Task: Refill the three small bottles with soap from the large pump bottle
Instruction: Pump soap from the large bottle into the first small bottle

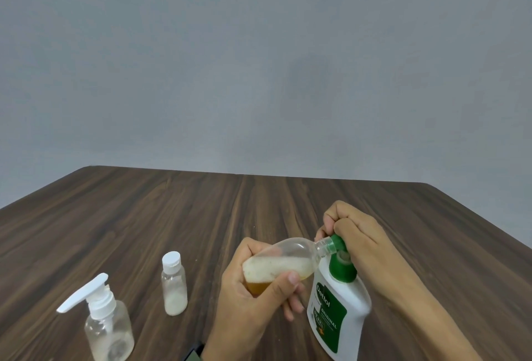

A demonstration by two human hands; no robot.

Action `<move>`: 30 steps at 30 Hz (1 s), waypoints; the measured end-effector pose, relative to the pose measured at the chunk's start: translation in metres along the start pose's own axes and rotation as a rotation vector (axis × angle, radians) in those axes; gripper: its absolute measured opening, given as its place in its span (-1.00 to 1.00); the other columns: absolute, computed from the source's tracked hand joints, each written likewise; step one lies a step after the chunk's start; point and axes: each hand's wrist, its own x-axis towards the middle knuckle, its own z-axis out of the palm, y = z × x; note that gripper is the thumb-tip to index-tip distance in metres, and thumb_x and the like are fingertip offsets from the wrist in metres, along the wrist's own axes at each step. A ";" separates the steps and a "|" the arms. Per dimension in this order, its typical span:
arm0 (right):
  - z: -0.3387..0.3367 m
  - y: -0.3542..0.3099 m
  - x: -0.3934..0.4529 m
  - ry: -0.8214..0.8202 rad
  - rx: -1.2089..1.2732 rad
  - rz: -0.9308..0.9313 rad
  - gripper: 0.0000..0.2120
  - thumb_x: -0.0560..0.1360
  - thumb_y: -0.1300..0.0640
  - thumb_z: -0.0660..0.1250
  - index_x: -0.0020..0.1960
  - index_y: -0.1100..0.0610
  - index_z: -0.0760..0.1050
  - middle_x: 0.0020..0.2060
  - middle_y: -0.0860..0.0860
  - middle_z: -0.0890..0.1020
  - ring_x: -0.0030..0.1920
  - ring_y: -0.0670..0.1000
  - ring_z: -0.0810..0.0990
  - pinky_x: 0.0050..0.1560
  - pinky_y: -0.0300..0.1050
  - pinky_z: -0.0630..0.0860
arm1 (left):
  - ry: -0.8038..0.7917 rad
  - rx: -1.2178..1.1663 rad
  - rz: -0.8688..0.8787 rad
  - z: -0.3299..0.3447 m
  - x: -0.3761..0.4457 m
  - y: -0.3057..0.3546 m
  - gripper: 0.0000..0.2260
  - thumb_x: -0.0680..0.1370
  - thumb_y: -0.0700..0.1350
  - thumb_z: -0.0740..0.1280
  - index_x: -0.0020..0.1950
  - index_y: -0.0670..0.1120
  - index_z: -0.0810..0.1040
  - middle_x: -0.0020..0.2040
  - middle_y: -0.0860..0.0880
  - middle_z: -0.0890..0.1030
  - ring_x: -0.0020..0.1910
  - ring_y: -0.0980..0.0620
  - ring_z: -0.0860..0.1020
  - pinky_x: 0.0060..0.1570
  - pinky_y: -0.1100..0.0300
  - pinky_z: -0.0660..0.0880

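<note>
My left hand (253,300) grips a small clear bottle (285,262) tilted almost on its side, its open neck pressed against the green pump nozzle of the large white pump bottle (339,311). Amber soap and foam lie in the small bottle's lower part. My right hand (357,234) is closed over the green pump head, fingers curled on top. A second small bottle (173,285) with a white flip cap stands upright to the left, a little white residue at its bottom. A third small bottle (108,329) with a white pump top stands at the near left.
The dark wooden table (201,211) stretches back to a plain grey wall. Its far edge and right edge are in view. A dark strap shows at my left wrist (194,352).
</note>
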 end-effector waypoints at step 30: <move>0.000 0.002 0.002 -0.001 0.042 0.048 -0.83 0.39 0.09 0.06 -0.33 0.04 0.36 -0.23 0.25 0.57 -0.31 0.02 0.46 -0.24 -0.01 0.40 | -0.002 0.070 -0.004 0.003 -0.003 -0.002 -0.52 0.24 0.03 0.52 -0.04 -0.19 0.40 -0.28 -0.23 0.65 -0.48 -0.09 0.58 -0.53 0.19 0.51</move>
